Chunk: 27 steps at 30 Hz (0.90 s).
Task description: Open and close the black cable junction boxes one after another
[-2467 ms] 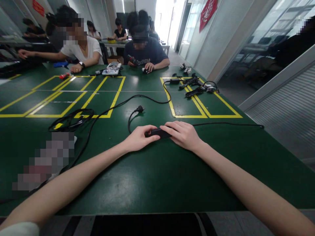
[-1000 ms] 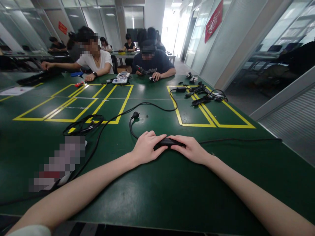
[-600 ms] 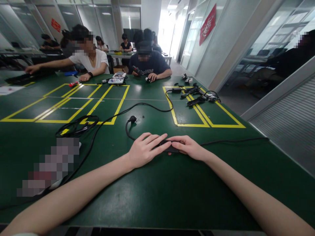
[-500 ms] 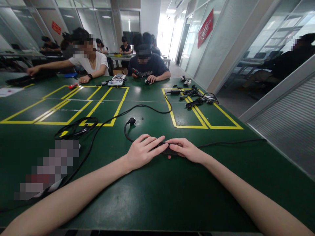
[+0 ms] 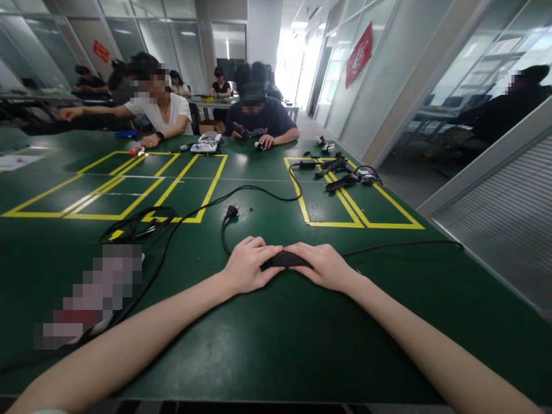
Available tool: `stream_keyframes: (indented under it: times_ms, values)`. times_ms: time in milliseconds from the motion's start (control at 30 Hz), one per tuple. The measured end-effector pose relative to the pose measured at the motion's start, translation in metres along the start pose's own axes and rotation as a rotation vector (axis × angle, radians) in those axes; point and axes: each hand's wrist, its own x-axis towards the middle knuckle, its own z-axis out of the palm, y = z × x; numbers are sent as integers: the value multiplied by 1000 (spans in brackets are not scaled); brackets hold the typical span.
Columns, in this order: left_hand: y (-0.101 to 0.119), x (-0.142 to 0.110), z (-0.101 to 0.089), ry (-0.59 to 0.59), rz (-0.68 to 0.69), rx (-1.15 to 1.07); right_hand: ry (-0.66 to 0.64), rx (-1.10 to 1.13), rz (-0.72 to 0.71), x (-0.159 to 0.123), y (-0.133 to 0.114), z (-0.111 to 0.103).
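Note:
Near the middle of the green table, my left hand (image 5: 252, 264) and my right hand (image 5: 325, 264) hold a smooth black oblong device (image 5: 284, 259) between them. Each hand grips one end, fingers on the far side and thumb on the near side. Both hands are closed, and they cover the device's ends, so its exact kind does not show. A black plug (image 5: 232, 212) on a short cord lies just beyond my left hand. From behind my right hand a thin black cord (image 5: 401, 246) runs to the table's right edge.
A coiled black cable (image 5: 138, 225) and a blurred-out flat object (image 5: 92, 299) lie at left. Yellow tape rectangles (image 5: 334, 225) mark the table. Black tools (image 5: 342, 172) lie at far right. Two people (image 5: 259, 118) sit across, near a white device (image 5: 207, 142).
My fingers have shifted from lying over the device to gripping its two ends, so more of its black middle shows. Across the table, one person's outstretched arm has risen slightly with a dark item.

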Motion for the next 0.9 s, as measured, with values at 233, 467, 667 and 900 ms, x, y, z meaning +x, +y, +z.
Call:
stream_keyframes:
  times_ms: [233, 467, 667, 900]
  values:
    - [-2, 2, 2, -52, -24, 10, 18, 62, 60, -2, -3, 0]
    - [3, 4, -2, 124, 80, 156, 565, 528, 454, 8, 23, -5]
    - [-6, 2, 4, -116, 142, -51, 1010, 860, 614, -2, 60, -39]
    - [-6, 4, 7, -211, 93, -88, 1406, 635, 769, -40, 112, -67]
